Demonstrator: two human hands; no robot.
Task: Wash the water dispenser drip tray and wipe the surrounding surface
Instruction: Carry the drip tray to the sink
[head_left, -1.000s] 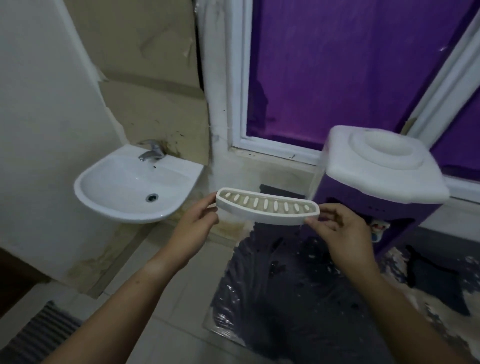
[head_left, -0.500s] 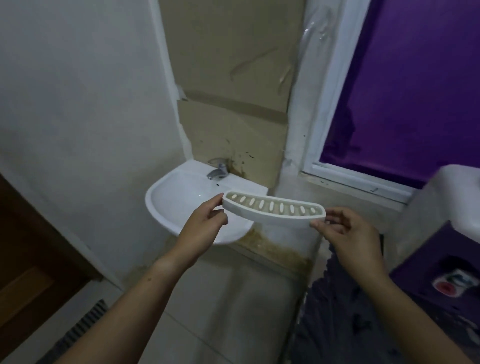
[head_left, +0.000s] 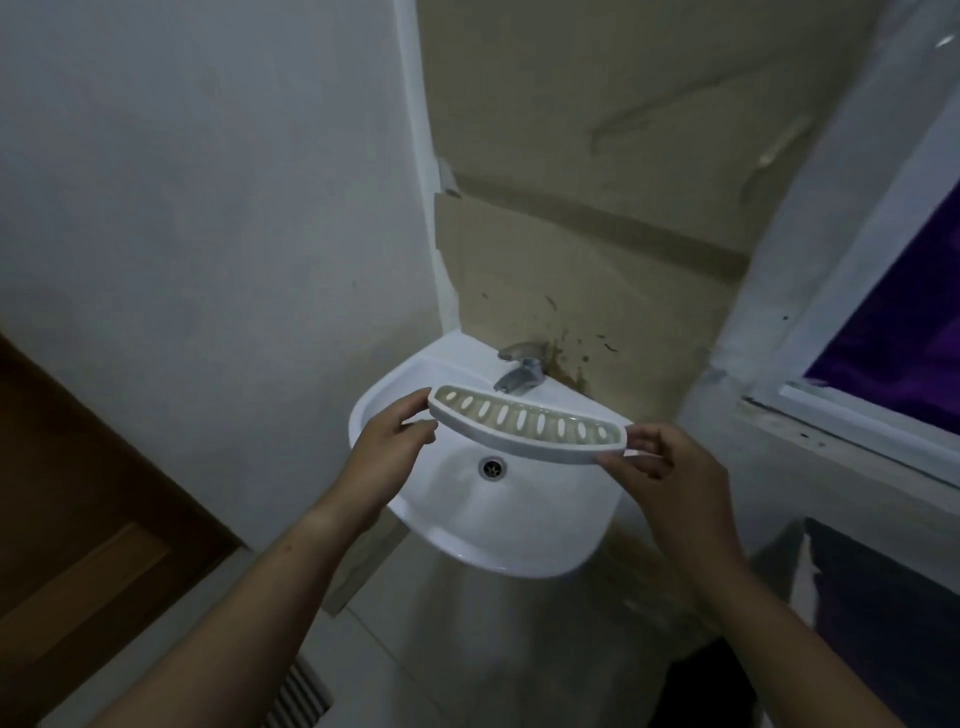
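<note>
I hold the white curved drip tray (head_left: 524, 422) level, slotted grille facing up, just above a white wall-mounted sink (head_left: 498, 540). My left hand (head_left: 387, 457) pinches the tray's left end and my right hand (head_left: 670, 478) pinches its right end. A chrome tap (head_left: 519, 371) sits at the sink's back edge, right behind the tray. The drain (head_left: 492, 467) shows below the tray. The water dispenser is out of view.
White wall stands to the left, stained beige board behind the sink. A brown wooden door (head_left: 78, 545) is at lower left with a floor grate (head_left: 301, 696) beside it. A white window frame (head_left: 852, 410) with purple covering is at right, dark sheeting (head_left: 883, 597) below it.
My view has swung left from the purple dispenser to the sink. Both hands carried the tray along and now hold it over the basin. The dispenser has left the frame.
</note>
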